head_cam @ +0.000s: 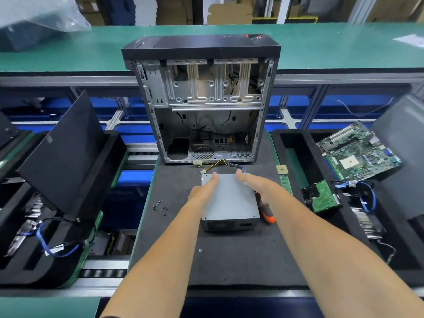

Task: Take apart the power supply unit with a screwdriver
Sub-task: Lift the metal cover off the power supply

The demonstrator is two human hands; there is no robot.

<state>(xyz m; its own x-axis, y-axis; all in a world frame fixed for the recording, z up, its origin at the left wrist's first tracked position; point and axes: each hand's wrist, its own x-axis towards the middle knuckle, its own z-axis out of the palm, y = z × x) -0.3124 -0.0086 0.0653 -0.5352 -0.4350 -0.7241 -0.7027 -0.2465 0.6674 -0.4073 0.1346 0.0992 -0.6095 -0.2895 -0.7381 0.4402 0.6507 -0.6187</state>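
- Head view: left hand (203, 191) lies flat, fingers straight, on the power supply unit (230, 203).
- Right hand (261, 187), fingers extended, touches its right edge.
- Screwdriver (266, 211) lies beside, on the mat (229, 260).

Two bare forearms, left grip (203, 191), right grip (261, 187), no gloves

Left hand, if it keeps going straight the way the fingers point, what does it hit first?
The left hand lies on the power supply unit, fingers pointing away toward the open computer case. Straight on, it would likely meet the cable bundle at the unit's far edge first, then the case. Depth is uncertain.
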